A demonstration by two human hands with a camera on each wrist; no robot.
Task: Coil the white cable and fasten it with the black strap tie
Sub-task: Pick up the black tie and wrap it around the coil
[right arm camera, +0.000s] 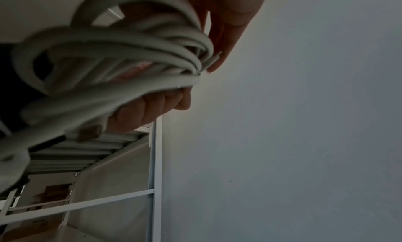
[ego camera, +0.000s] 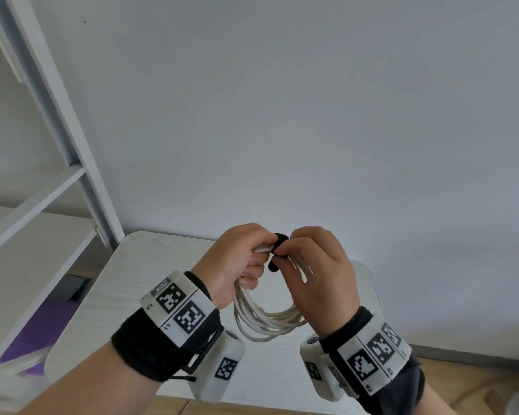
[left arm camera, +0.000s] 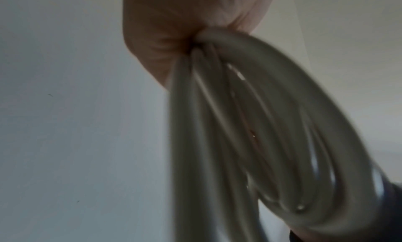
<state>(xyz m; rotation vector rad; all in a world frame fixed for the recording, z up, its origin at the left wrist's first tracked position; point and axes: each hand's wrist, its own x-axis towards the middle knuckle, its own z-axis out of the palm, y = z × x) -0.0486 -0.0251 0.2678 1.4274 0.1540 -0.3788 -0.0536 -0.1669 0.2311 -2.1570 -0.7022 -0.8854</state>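
The white cable (ego camera: 264, 320) hangs as a coil of several loops above the small table. My left hand (ego camera: 246, 262) grips the top of the coil in a fist; the left wrist view shows the cable (left arm camera: 250, 125) running out of that closed hand (left arm camera: 174, 30). A black strap tie (ego camera: 279, 248) wraps over the gathered loops at the top, its loose end hanging just below. My right hand (ego camera: 309, 259) pinches the strap with thumb and forefinger, its other fingers spread behind the coil. In the right wrist view the blurred cable (right arm camera: 121, 60) crosses the fingers (right arm camera: 226, 44); the strap is hidden there.
A pale wood-grain table (ego camera: 126, 283) lies below the hands, against a plain grey wall (ego camera: 312, 115). A white metal shelf frame (ego camera: 57, 121) stands at the left, with a purple sheet (ego camera: 42, 333) low beside it. Wooden floor (ego camera: 462, 381) shows at the lower right.
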